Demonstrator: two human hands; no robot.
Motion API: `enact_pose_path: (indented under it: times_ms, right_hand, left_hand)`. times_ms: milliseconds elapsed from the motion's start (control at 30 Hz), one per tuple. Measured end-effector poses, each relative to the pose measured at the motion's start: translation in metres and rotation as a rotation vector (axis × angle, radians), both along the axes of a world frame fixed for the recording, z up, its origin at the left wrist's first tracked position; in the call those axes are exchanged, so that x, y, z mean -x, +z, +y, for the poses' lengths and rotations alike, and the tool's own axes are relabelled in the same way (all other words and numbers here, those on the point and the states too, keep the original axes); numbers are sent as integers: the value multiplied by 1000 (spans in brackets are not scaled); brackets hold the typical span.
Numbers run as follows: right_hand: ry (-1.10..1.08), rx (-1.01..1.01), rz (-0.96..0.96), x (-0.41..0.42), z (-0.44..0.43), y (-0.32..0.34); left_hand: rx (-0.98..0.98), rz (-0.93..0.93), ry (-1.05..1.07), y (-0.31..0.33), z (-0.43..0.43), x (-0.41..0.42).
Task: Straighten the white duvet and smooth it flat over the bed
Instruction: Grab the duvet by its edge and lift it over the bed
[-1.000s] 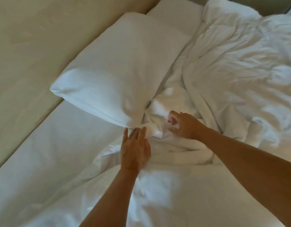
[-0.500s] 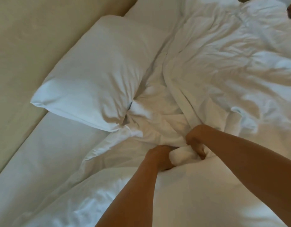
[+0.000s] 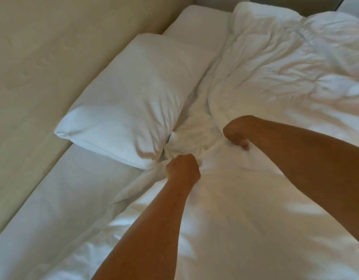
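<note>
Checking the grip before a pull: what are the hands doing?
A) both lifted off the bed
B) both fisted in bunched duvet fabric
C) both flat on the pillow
B: the left hand and right hand each grip folds of the white duvet just beside the pillow.

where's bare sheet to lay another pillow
Bare sheet runs between the headboard and the duvet, nearer than the pillow; a smaller patch lies beyond the pillow. Crowded where the left hand and right hand grip the duvet.
</note>
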State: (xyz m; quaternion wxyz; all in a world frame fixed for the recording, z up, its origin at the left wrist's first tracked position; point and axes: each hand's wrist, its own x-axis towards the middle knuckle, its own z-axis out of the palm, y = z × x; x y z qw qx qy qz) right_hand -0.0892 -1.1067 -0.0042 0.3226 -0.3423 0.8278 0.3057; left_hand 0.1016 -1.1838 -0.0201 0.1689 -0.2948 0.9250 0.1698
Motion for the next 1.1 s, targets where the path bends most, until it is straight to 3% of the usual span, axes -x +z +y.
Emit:
enact_pose_path:
  times_ms: [167, 300, 433, 633, 900, 1100]
  right_hand:
    - [462, 617, 538, -22, -73, 20]
    - [427, 863, 406, -58, -103, -19]
    - [312, 741, 304, -88, -103, -65]
    - [274, 591, 224, -86, -96, -76]
    - [199, 574, 173, -101, -97, -51]
    - [232, 591, 142, -166, -108, -13]
  left_hand:
    - [108, 44, 242, 26, -59, -11]
    - [200, -64, 306, 12, -104, -49]
    - [359, -7, 176, -46, -94, -82]
    - [302, 46, 262, -95, -88, -97]
    - [281, 35, 287, -65, -112, -126]
    - [250, 31, 331, -24, -139, -187]
